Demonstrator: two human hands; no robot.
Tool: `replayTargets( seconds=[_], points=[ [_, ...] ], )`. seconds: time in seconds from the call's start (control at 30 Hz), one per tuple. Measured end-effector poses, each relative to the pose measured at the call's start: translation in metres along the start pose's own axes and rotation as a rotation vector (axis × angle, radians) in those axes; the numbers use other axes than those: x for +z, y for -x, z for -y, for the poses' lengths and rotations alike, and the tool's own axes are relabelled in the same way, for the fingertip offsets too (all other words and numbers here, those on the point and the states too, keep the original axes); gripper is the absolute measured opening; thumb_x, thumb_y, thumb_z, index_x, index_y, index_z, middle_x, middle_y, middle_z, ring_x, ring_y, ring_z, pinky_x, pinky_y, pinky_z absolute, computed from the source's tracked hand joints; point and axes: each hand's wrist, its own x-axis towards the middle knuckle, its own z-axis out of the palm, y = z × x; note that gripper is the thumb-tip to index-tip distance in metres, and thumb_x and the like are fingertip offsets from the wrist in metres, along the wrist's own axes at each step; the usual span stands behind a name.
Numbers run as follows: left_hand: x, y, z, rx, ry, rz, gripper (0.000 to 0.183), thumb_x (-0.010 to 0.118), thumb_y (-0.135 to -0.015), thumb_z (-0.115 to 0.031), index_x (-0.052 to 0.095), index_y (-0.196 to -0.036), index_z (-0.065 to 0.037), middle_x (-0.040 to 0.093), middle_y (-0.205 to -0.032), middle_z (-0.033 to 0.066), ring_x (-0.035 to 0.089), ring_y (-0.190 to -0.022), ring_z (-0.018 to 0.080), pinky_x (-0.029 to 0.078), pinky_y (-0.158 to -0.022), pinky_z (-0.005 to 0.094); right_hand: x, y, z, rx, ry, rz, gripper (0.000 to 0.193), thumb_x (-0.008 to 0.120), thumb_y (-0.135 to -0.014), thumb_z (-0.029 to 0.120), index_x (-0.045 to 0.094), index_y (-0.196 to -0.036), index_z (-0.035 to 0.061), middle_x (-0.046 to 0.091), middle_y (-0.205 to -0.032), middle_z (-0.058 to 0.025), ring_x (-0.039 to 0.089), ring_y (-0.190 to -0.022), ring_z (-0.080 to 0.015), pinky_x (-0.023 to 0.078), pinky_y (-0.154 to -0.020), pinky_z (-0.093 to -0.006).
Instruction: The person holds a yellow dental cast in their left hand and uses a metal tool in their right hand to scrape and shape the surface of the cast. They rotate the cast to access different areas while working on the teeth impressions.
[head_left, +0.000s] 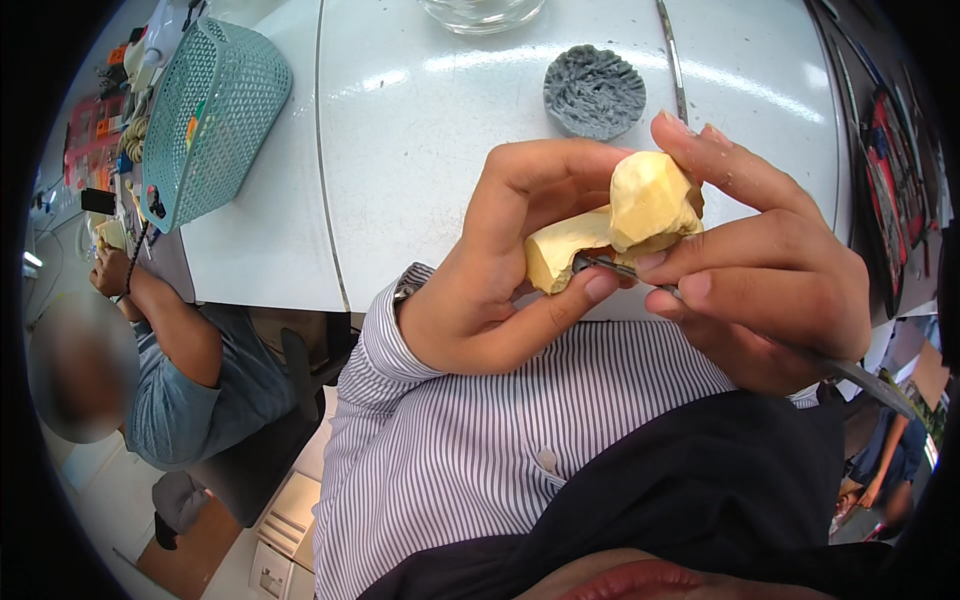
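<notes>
My left hand (480, 260) is wrapped round a pale yellow carved piece (652, 200) with a faceted, rounded upper part and a curved lower part. Its thumb presses near the lower edge. My right hand (770, 270) grips a thin metal carving tool (618, 267) like a pen, with the tool's dark tip at the hollow between the two parts. The index finger of that hand rests against the piece's upper right side. A grey, cord-like or handle-like length (868, 385) shows beyond my right hand; whether it joins the tool is hidden.
On the white table (400, 180) lie a grey round lump with a ridged top (594, 92) and a thin rod (673, 60). A clear glass bowl (482, 14) stands at the far edge, a teal basket (215, 120) at left. A co-worker (190, 370) sits left; red tools (885, 150) lie right.
</notes>
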Motion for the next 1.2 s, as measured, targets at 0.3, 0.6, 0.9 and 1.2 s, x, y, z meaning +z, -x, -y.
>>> replayTargets(
  seconds=[0.3,0.6,0.9,1.2],
  points=[
    [0.0,0.0,0.0008,0.008,-0.004,-0.021,0.059,0.048,-0.076,0.007,0.013,-0.123,0.004,0.042,-0.113,0.0221,0.049,-0.104,0.0217,0.039,-0.087,0.0294,0.0002,-0.002,-0.001,-0.005,-0.009,0.001,0.032,0.066,-0.071,0.001,0.045,-0.094,0.0079,0.06,-0.089,-0.0083,0.044,-0.11,-0.0427,0.032,-0.095,-0.0532],
    [-0.0016,-0.002,0.0018,0.058,-0.057,-0.001,0.058,0.048,-0.075,0.007,0.014,-0.122,0.005,0.042,-0.112,0.0215,0.048,-0.104,0.0217,0.041,-0.086,0.0292,0.002,-0.0016,-0.0011,-0.03,0.01,-0.035,0.03,0.064,-0.071,-0.003,0.044,-0.092,0.0063,0.061,-0.085,-0.0098,0.046,-0.106,-0.0457,0.034,-0.092,-0.0539],
    [-0.0017,-0.0021,0.002,0.071,-0.051,0.008,0.058,0.048,-0.075,0.007,0.015,-0.122,0.004,0.04,-0.114,0.0204,0.048,-0.105,0.0214,0.041,-0.087,0.029,0.0001,-0.0013,-0.0008,-0.04,0.036,-0.003,0.033,0.063,-0.07,-0.003,0.042,-0.093,0.0066,0.06,-0.085,-0.0101,0.047,-0.104,-0.0462,0.036,-0.091,-0.0544],
    [-0.0012,-0.0027,0.0037,0.084,-0.032,-0.01,0.057,0.048,-0.075,0.007,0.015,-0.122,0.005,0.039,-0.116,0.0219,0.047,-0.108,0.0245,0.04,-0.09,0.0319,0.0017,-0.0017,0.0009,-0.018,0.022,-0.015,0.035,0.063,-0.068,-0.005,0.042,-0.093,0.0072,0.059,-0.084,-0.0098,0.047,-0.105,-0.0468,0.035,-0.091,-0.0551]
  ],
)
